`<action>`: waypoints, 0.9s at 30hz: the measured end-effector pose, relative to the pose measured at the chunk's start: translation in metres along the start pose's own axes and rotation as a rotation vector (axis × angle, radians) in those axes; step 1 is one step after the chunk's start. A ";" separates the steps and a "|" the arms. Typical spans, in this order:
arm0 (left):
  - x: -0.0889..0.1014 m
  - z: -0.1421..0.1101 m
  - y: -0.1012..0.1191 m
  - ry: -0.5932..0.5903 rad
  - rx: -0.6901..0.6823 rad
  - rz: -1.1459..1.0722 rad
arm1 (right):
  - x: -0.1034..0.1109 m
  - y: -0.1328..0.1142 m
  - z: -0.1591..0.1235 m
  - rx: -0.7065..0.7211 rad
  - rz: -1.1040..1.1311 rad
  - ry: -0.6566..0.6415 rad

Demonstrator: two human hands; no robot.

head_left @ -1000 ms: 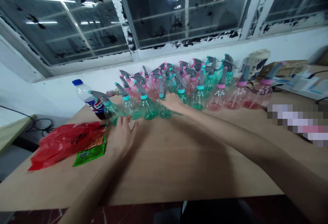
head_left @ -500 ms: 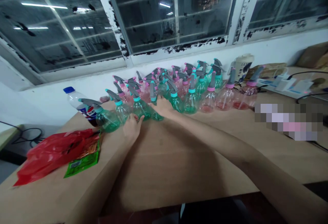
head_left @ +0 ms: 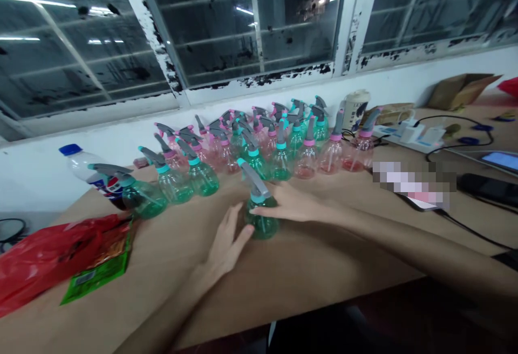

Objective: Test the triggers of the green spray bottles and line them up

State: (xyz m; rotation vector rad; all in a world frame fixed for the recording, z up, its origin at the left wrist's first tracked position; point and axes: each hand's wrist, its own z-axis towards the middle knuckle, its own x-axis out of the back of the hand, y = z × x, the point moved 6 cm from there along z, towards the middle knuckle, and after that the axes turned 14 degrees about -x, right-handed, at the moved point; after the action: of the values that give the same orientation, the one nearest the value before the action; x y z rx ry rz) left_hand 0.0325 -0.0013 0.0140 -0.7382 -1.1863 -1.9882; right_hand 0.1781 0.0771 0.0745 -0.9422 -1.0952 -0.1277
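Note:
A green spray bottle (head_left: 264, 227) with a grey trigger head and turquoise collar is in front of the other bottles, its head slightly tilted. My right hand (head_left: 291, 203) is wrapped round it from the right, the thumb across its front. On its left side my left hand (head_left: 230, 240) has thumb and fingers apart, close to the bottle; whether the fingertips touch it I cannot tell. Behind stand several more green spray bottles (head_left: 204, 178) and pink spray bottles (head_left: 306, 164), crowded in rows towards the wall.
At the left are a cola bottle (head_left: 87, 168), a red plastic bag (head_left: 52, 259) and a green snack packet (head_left: 99, 278). To the right lie a phone (head_left: 416, 195) on a cable and a power strip (head_left: 396, 133). A paper cup (head_left: 356, 108) stands by the wall.
My right hand has pulled one green spray bottle out of the front row towards me. My left hand has moved right and nearer, opening beside that bottle. The view has shifted right.

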 end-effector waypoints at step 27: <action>-0.107 0.032 0.096 -0.149 -0.276 -0.456 | 0.056 0.052 -0.081 -0.041 0.546 0.370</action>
State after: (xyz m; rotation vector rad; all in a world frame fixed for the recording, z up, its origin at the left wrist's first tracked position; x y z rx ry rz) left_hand 0.1762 0.0243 -0.0054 -0.8164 -1.2656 -2.5501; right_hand 0.2891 0.0711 0.0783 -1.1693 -0.4740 0.1217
